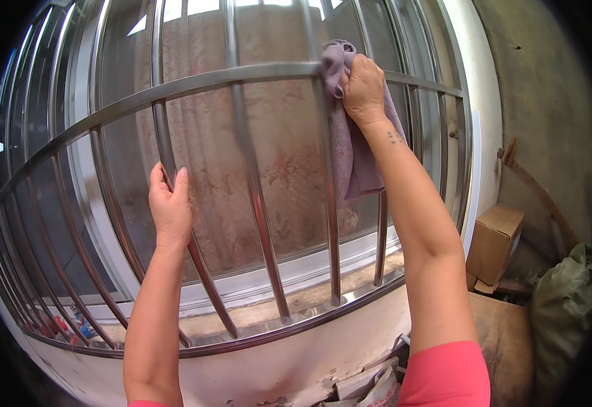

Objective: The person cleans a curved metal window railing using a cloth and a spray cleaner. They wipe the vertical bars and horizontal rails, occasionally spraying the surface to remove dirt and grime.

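A purple cloth (359, 163) is bunched in my right hand (366, 89), which presses it around an upright bar at the horizontal rail (270, 71) of a stainless steel window grille. The cloth's lower part hangs down in front of the bars. Lower and to the left, my left hand (171, 208) is wrapped around another upright metal bar (204, 274), with the thumb on its right side. Behind the grille are glass window panes, and a patterned curtain (286, 152) shows through them.
A cardboard box (494, 244) stands at the right by the wall, near a curved piece of wood (540, 193) and a stuffed green sack (565, 300). Small red and blue items (80, 325) lie on the sill at lower left. Boards and a bag lie below the sill.
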`<state>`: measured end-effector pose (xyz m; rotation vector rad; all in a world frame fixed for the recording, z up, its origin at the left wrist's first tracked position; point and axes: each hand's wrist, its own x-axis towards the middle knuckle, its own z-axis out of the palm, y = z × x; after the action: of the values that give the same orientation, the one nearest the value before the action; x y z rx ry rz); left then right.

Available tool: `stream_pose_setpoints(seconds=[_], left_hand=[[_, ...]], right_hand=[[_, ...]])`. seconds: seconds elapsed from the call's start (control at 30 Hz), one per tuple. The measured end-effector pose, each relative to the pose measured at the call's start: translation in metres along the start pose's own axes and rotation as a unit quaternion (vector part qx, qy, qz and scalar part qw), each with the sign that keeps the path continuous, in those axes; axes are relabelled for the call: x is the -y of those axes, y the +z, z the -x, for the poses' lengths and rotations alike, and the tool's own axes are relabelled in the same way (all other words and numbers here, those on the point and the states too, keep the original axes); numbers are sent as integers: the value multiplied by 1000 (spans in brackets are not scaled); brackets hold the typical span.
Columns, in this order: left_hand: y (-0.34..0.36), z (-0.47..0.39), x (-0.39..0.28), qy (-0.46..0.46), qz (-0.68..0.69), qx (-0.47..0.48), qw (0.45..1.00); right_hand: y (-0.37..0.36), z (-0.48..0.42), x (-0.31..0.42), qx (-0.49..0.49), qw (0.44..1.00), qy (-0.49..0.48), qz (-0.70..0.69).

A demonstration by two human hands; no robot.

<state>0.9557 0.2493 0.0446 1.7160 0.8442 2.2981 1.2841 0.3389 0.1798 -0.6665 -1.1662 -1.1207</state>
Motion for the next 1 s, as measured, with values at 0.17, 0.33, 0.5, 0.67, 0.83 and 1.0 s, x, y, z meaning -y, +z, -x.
stream_pose_setpoints(seconds=[0.17,0.33,0.5,0.67,0.83,1.0], left_hand=[[5,2,1,13,10,-23,1000],[0,7,-2,-1,-15,-27,1000],[3,12,2,19,-26,-50,998],[1,12,6,18,-57,-44,997],[6,5,10,55,-83,-62,993],[3,2,8,24,-84,-53,995]], right_hand=[[16,5,-15,-92,992,76,26],[12,-32,-33,-77,933,344,-74],[-5,-82,-119,-66,922,380,39],[-1,-62,-131,200,957,159,139],[-29,-48,-131,319,902,-141,255],[-17,-74,-118,466,871,157,-6]])
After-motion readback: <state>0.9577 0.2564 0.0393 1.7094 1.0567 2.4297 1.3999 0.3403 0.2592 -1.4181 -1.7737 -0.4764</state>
